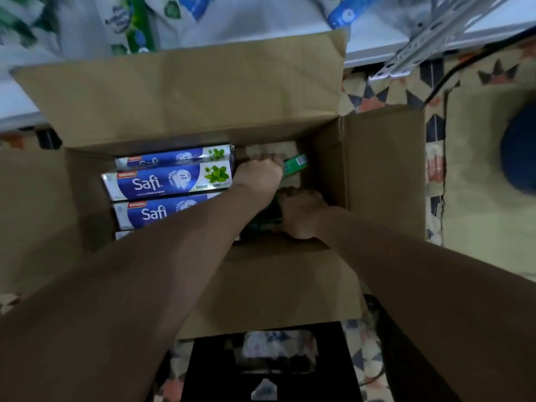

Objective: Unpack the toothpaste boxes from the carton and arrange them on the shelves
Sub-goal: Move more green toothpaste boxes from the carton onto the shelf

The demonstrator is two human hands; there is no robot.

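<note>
An open brown carton [374, 169] stands on the floor with its flaps spread. Several blue-and-white Safi toothpaste boxes [168, 181] lie stacked in its left half. Both my hands reach into the right half. My left hand [259, 177] curls over the far end of a green toothpaste box [294, 165] that sticks out past its fingers. My right hand [301, 214] grips the near end of the dark green boxes [265, 219] below it. The fingers of both hands are mostly hidden inside the carton.
A white shelf [374, 39] runs along the top, with white, green and blue packs [127, 21] lying on it. A grey metal rail [429, 39] leans at the upper right. Patterned floor [377, 94] surrounds the carton; a black object [269, 369] sits below it.
</note>
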